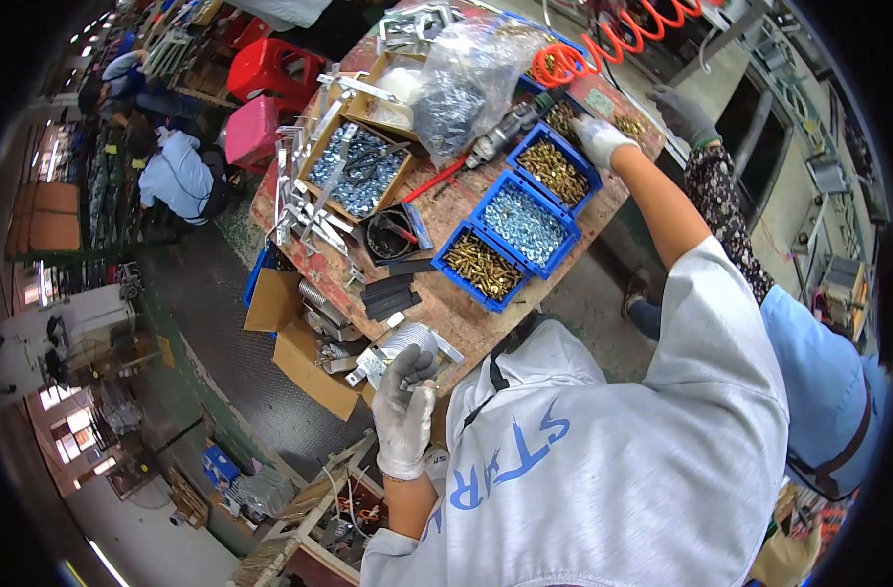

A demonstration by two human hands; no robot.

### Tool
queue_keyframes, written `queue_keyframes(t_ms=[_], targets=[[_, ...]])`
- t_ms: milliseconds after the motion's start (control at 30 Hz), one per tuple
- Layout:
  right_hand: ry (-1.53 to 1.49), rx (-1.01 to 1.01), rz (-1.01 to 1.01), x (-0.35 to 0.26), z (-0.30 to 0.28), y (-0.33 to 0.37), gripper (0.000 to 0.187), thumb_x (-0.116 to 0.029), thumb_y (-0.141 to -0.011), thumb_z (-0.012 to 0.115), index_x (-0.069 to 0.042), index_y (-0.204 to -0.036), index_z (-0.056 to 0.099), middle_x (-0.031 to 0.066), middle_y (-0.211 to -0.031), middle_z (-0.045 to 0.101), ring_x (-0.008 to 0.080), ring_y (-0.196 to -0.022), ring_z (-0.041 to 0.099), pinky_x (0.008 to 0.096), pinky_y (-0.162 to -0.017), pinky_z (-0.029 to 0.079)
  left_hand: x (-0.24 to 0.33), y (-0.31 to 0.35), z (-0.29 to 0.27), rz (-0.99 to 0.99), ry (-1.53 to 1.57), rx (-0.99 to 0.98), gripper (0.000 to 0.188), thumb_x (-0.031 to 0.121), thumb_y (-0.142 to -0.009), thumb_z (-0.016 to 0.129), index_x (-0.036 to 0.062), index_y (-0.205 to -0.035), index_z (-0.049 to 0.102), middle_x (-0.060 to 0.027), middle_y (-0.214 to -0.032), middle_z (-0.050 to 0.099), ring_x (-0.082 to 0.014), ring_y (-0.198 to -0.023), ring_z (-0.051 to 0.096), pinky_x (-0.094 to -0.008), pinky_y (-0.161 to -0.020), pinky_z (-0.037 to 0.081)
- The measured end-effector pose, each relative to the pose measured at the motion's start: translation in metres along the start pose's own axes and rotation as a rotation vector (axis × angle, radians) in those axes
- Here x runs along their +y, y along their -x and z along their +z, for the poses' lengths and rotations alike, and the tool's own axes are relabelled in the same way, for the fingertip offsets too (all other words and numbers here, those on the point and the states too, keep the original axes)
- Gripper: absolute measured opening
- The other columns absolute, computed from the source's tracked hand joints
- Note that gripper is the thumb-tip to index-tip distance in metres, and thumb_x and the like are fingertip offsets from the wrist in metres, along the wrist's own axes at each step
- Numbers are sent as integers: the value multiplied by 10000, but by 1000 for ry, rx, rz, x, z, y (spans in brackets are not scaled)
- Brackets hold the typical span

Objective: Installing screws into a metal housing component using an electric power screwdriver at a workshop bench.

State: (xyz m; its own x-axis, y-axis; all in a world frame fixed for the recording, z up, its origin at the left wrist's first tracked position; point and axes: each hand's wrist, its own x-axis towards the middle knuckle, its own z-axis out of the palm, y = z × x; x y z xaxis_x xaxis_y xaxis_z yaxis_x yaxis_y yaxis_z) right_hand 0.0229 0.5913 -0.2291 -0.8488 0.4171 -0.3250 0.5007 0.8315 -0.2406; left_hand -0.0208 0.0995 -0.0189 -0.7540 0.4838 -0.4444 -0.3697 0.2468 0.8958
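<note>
My right hand (603, 142), in a white glove, reaches into the far blue bin of brass-coloured screws (561, 118). Its fingers are bent together; whatever lies between them is hidden. At the table's near edge my left hand (404, 411), also gloved, is raised with fingers curled toward the thumb. What it pinches, if anything, is too small to make out. Just beyond it lies a ribbed silver metal part (407, 342) with a flat bracket. Nearer blue bins hold more brass-coloured screws (482, 270) and small silver fasteners (525, 225). A power driver (505, 129) rests beside the bins.
A cardboard box of silver fasteners (357, 166) stands among metal strips (305, 210). Black strips (390, 296) and a clear plastic bag (471, 88) lie on the table (437, 338). A red coiled hose (603, 54) hangs above. Right of me, a co-worker's gloved hand (683, 115) reaches forward.
</note>
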Motion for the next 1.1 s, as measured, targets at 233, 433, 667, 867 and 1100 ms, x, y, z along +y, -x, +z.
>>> queue_keyframes(t_ms=[233,433,667,867,1100], targets=[[31,71,-22,2,7,1,220,-48,-837,488,-29,-999,635,230,-1047,637,382,-1032,617,441,-875,499,-15,5,2,27,34,-36,455,31,-885,587,-80,-1307,459,-119,-1104,603,-153,-982,580,-277,-885,479],[-9,123,107,-14,-6,-1,290,-46,-808,517,-50,-1043,687,243,-1120,619,380,-1078,603,416,-921,489,-21,3,2,69,-9,-56,430,19,-888,578,-78,-1293,469,-127,-1123,598,-155,-988,584,-282,-887,491],[-161,343,194,-24,-9,5,264,-94,-821,532,-70,-1039,679,225,-1023,661,375,-980,636,434,-875,498,-12,-4,12,39,78,-94,413,58,-907,582,-70,-1285,475,-137,-1142,588,-169,-1002,587,-316,-877,514],[-777,623,-462,-189,-38,101,317,67,-718,614,-68,-1000,664,144,-831,651,316,-827,633,402,-744,516,-35,-38,29,-68,422,-129,606,435,-962,516,-61,-1303,446,-168,-1169,577,-278,-1038,596,-415,-906,498],[-321,317,-813,-272,-38,189,132,-190,-776,633,-122,-888,633,32,-943,657,215,-969,617,413,-796,493,-36,-52,53,-372,785,-130,479,481,-986,375,87,-1145,597,-106,-1145,628,-253,-1068,605,-442,-867,505]])
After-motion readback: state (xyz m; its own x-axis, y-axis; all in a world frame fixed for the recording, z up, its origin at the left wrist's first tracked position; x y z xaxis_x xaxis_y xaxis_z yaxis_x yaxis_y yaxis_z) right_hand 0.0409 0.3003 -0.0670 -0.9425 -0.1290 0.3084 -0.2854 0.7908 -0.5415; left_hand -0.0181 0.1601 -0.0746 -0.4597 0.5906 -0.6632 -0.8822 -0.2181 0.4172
